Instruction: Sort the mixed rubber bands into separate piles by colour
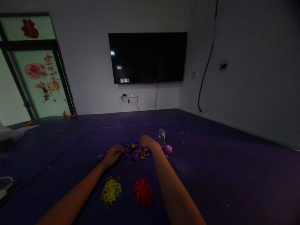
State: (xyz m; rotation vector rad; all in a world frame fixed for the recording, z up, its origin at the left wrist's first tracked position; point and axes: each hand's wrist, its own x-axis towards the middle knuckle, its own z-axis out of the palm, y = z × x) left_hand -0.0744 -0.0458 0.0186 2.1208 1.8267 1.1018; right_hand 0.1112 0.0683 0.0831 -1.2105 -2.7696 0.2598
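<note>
Hands, both bare, reach forward over a broad, dark purple surface in a dim room, seen from the wearer's own viewpoint. Between them lies a loose, mixed scatter of small loops, pink, yellow and dark, perhaps rubber bands. The left hand rests low at the scatter's left edge, fingers loosely curved toward it; whether they pinch a loop cannot be told. The right hand bends down at the far right side of the scatter, its fingers hidden behind the wrist, so its grip cannot be told either. Nearer the wearer, between the forearms, sit two separate heaps: a yellow pile on the left and a red pile on the right. Just beyond the right wrist stands a clear jar, with a pink piece, possibly its lid, beside it. A sideways swing of that wrist could tip the jar or push the pink piece away. The forearms pass close to the two heaps, so a low pull back might drag loops out and mix the colours. Dark loops nearly vanish against the purple in this weak light and could easily be missed.
</note>
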